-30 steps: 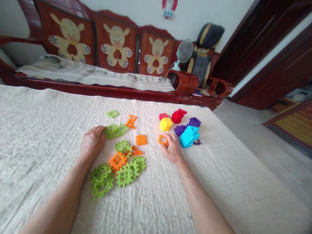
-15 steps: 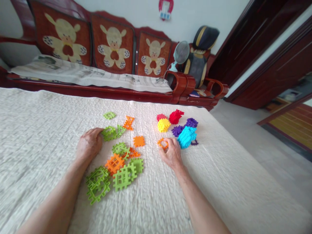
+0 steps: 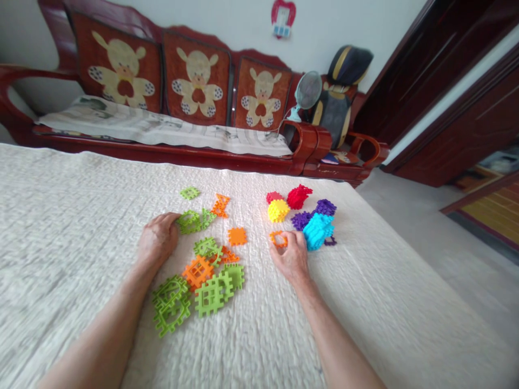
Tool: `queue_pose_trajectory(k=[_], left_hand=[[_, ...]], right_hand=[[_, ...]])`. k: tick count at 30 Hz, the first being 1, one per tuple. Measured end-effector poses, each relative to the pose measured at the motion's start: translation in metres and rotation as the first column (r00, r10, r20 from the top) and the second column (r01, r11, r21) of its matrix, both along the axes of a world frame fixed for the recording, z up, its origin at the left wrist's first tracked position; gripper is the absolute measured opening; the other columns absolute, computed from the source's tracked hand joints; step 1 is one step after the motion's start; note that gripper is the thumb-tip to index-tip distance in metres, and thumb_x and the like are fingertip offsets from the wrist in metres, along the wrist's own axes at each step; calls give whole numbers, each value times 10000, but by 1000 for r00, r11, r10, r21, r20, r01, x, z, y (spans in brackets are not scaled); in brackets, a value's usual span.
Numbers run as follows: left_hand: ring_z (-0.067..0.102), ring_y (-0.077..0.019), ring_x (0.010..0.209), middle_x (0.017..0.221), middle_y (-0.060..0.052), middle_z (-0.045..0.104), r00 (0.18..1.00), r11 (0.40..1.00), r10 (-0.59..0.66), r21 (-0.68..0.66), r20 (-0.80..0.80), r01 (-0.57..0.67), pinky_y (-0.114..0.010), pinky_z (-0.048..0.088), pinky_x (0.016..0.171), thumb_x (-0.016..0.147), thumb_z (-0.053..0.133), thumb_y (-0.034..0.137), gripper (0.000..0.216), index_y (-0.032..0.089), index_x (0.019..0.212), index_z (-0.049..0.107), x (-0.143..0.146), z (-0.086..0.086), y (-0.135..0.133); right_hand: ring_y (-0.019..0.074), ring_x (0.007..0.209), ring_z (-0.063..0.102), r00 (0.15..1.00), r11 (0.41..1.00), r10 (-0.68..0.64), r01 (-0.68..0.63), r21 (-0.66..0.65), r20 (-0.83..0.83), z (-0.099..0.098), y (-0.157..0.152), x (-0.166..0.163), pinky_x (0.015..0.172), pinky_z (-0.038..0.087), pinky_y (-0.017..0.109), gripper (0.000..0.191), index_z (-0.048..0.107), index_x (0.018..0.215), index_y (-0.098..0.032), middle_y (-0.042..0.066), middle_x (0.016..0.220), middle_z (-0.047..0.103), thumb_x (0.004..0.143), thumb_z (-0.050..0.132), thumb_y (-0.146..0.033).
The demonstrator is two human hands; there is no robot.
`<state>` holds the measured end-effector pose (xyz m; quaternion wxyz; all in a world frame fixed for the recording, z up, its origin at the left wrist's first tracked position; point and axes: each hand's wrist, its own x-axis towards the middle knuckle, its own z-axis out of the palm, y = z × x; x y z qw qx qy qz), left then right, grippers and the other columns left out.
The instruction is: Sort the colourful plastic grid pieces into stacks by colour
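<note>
My right hand pinches an orange open-frame building piece between thumb and fingers, low over the white quilted cover. My left hand has its fingers curled together, the tips at the left edge of a green interlocking piece; its thumb is mostly hidden. Touching that piece on the right is a green triangular piece. A solid orange square lies flat between the hands. Nearer me is a loose group of green and orange pieces, among them an orange window piece and a green lattice piece.
Beyond my right hand stand stacked pieces: cyan, purple, yellow and red. Orange triangles and a small green piece lie farther back. A wooden sofa and a fan stand behind.
The whole view has shifted slightly, so everything appears a little farther right. Both hands keep nearly the same places among the pieces, the right still holding the orange frame.
</note>
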<state>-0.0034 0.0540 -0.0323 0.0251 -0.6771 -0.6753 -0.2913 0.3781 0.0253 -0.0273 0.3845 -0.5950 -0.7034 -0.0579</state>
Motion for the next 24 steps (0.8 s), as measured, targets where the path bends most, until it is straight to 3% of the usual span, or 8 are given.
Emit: queue_pose_trajectory(k=[3, 6, 10, 14, 19, 24], left_hand=[[668, -259, 1134, 1199, -98, 739, 1000, 1000, 15, -17, 7, -15, -392, 495, 1046, 874, 391, 187, 412, 187, 1146, 700, 3, 4, -2], [654, -258, 1171, 1224, -101, 731, 999, 998, 38, -41, 27, -37, -395, 485, 1062, 870, 393, 176, 427, 182, 1162, 704, 7, 8, -4], [640, -263, 1198, 1255, -110, 720, 998, 997, 44, -66, 48, -41, -415, 467, 1090, 876, 390, 165, 441, 170, 1183, 705, 11, 11, -5], [636, -260, 1201, 1259, -103, 720, 997, 995, 58, -83, 54, -54, -416, 461, 1096, 880, 391, 153, 445, 180, 1190, 711, 12, 14, -5], [630, -244, 1204, 1257, -94, 721, 995, 992, 71, -109, 64, -63, -392, 452, 1102, 865, 420, 133, 446, 199, 1196, 712, 13, 17, -6], [634, -236, 1191, 1244, -96, 724, 994, 992, 58, -113, 88, -48, -374, 449, 1095, 864, 414, 126, 453, 190, 1198, 713, 13, 17, -5]], right_hand=[[279, 993, 593, 999, 997, 38, -36, 61, -30, 11, -4, -6, 913, 513, 457, 219, 626, 995, -193, 111, 1033, 594, 853, 637, -360], [256, 992, 617, 980, 976, 187, -178, 123, -68, 20, -9, -19, 902, 528, 427, 134, 638, 979, -208, 99, 1018, 614, 896, 568, -287], [221, 927, 651, 881, 881, 470, -464, 90, -61, 24, -15, -36, 854, 560, 386, 151, 662, 976, -217, 72, 946, 640, 912, 526, -201], [209, 957, 669, 770, 773, 634, -634, 30, -65, 21, -15, -47, 852, 579, 365, 216, 677, 1082, -219, 74, 1005, 675, 922, 542, -164], [205, 996, 678, 707, 706, 702, -707, -51, -84, 15, -11, -51, 890, 576, 364, 219, 701, 1091, -233, 67, 1027, 701, 948, 549, -168], [193, 939, 684, 721, 717, 688, -693, -71, -85, 11, -7, -50, 850, 576, 339, 231, 720, 1065, -231, 64, 994, 703, 959, 526, -165]])
